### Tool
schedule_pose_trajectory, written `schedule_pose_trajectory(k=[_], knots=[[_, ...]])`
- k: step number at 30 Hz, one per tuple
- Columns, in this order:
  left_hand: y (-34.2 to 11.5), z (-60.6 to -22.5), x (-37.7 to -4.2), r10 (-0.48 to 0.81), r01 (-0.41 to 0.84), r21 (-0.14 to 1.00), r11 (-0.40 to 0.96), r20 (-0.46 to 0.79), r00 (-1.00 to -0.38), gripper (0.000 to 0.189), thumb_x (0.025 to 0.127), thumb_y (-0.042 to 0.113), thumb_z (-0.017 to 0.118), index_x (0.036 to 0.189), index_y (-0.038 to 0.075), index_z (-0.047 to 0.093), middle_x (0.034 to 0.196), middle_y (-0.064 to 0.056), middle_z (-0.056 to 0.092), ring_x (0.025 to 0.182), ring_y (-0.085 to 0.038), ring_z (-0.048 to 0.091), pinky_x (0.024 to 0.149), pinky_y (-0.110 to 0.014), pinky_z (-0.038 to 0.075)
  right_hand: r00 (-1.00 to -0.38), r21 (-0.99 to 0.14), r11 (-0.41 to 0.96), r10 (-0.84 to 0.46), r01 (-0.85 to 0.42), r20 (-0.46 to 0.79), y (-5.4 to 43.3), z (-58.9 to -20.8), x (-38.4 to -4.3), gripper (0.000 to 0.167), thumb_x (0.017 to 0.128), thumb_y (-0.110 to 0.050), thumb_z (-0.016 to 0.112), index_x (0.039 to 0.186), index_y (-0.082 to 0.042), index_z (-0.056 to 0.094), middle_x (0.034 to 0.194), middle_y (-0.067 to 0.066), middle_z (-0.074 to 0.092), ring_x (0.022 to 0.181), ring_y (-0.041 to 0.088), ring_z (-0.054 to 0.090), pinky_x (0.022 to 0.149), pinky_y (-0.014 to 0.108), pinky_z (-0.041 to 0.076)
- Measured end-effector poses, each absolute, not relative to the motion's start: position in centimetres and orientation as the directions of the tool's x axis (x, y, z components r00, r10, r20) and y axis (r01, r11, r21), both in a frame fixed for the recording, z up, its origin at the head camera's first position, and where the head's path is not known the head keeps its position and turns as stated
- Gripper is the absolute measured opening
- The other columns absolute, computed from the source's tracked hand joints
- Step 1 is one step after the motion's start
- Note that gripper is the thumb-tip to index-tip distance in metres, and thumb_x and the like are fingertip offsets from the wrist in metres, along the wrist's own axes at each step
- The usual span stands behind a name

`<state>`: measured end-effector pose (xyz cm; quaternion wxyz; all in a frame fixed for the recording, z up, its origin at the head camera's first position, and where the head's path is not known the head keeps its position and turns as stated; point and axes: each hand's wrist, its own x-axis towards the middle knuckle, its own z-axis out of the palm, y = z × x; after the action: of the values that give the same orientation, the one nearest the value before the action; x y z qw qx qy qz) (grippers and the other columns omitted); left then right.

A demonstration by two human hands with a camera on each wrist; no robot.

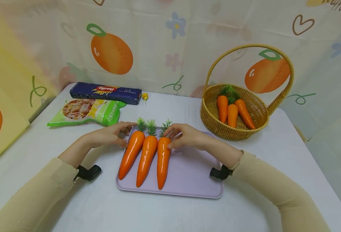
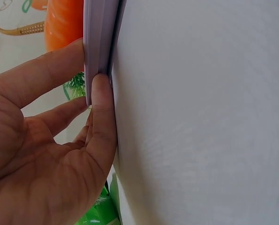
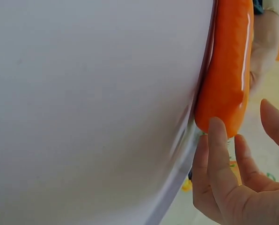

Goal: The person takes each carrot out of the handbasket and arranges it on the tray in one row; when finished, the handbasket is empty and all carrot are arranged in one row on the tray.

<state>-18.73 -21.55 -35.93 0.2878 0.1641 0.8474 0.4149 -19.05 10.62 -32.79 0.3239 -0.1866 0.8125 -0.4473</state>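
On a lilac tray (image 1: 193,177) three toy carrots lie side by side: the left carrot (image 1: 131,156), the middle carrot (image 1: 146,161) and the right carrot (image 1: 163,164). Their green tufts reach the tray's far edge. My left hand (image 1: 113,133) pinches the tray's left rim; in the left wrist view the thumb is at the rim (image 2: 96,42) and a finger is tucked beneath it. By the thick end of the right carrot, my right hand (image 1: 187,137) has its fingers spread. One fingertip overlaps that carrot (image 3: 226,70) in the right wrist view.
A wicker basket (image 1: 213,124) with a tall handle holds three more carrots (image 1: 232,114) at the back right. Toward the back left are a blue spaghetti box (image 1: 106,91), a green food bag (image 1: 86,112) and a small yellow lollipop (image 1: 145,96). A printed cloth (image 1: 153,54) hangs behind.
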Motion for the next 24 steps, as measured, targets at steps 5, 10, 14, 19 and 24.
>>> schedule_pose_trajectory(k=[5, 10, 14, 19, 24], knots=[[-21.5, -36.0, -18.7, 0.516, 0.036, 0.801, 0.598, -0.351, -0.781, 0.084, 0.084, 0.014, 0.068, 0.156, 0.010, 0.024, 0.151, -0.023, 0.030, 0.131, -0.036, 0.036, 0.111, -0.059, 0.035, -0.721, -0.851, 0.524, -0.596, -0.016, -0.354, 10.9, -32.7, -19.1, 0.042, 0.087, -0.011, 0.071, 0.127, -0.007, 0.059, 0.128, 0.018, 0.057, 0.104, 0.025, 0.062, 0.083, 0.035, 0.059], [-21.5, -36.0, -18.6, 0.515, 0.034, 0.802, 0.597, -0.351, -0.782, 0.084, 0.084, 0.014, 0.068, 0.156, 0.011, 0.024, 0.152, -0.022, 0.029, 0.132, -0.036, 0.035, 0.111, -0.059, 0.034, -0.734, -0.853, 0.522, -0.589, -0.025, -0.339, 11.4, -32.5, -19.3, 0.040, 0.089, -0.014, 0.068, 0.127, -0.008, 0.059, 0.129, 0.015, 0.058, 0.109, 0.024, 0.061, 0.084, 0.031, 0.059], [-21.5, -35.9, -18.6, 0.517, 0.039, 0.798, 0.602, -0.352, -0.780, 0.084, 0.085, 0.014, 0.068, 0.156, 0.011, 0.024, 0.150, -0.023, 0.031, 0.132, -0.037, 0.036, 0.111, -0.059, 0.035, -0.740, -0.861, 0.508, -0.588, -0.025, -0.326, 11.8, -31.9, -19.4, 0.039, 0.092, -0.014, 0.064, 0.129, -0.005, 0.057, 0.128, 0.017, 0.056, 0.107, 0.026, 0.062, 0.088, 0.035, 0.059], [-21.4, -35.9, -18.6, 0.513, 0.036, 0.798, 0.602, -0.352, -0.783, 0.084, 0.085, 0.014, 0.068, 0.156, 0.011, 0.024, 0.150, -0.022, 0.031, 0.132, -0.036, 0.036, 0.111, -0.059, 0.035, -0.751, -0.868, 0.496, -0.585, -0.033, -0.306, 12.3, -30.9, -19.7, 0.039, 0.094, -0.017, 0.062, 0.130, -0.003, 0.055, 0.127, 0.015, 0.055, 0.113, 0.032, 0.061, 0.090, 0.037, 0.058], [-21.5, -35.9, -18.7, 0.511, 0.036, 0.796, 0.604, -0.353, -0.784, 0.084, 0.085, 0.014, 0.068, 0.156, 0.012, 0.024, 0.149, -0.022, 0.032, 0.132, -0.036, 0.036, 0.111, -0.059, 0.035, -0.764, -0.877, 0.478, -0.582, -0.045, -0.278, 12.8, -30.1, -20.1, 0.039, 0.094, -0.018, 0.062, 0.129, -0.003, 0.055, 0.129, 0.017, 0.054, 0.119, 0.039, 0.057, 0.091, 0.036, 0.058]])
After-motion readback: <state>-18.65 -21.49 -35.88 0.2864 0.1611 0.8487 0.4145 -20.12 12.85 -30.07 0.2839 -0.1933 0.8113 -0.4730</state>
